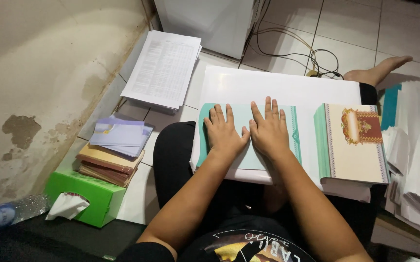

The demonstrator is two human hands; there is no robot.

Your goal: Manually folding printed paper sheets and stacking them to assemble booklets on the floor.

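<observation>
My left hand (224, 131) and my right hand (268, 128) lie flat, side by side, fingers apart, pressing on a pale green cover sheet (241, 162). The sheet rests on a large white board (268, 87) laid across my lap. To the right of my right hand, a thick stack of cream and green booklets with a red and gold ornament (353, 145) sits on the same board.
A pile of printed paper sheets (164, 68) lies on the tiled floor ahead left. Left of my knee are a stack of books and envelopes (113, 150), a green tissue box (86, 194) and a plastic bottle (6, 213). Loose white papers (419, 160) sit right; cables (317, 53) run ahead.
</observation>
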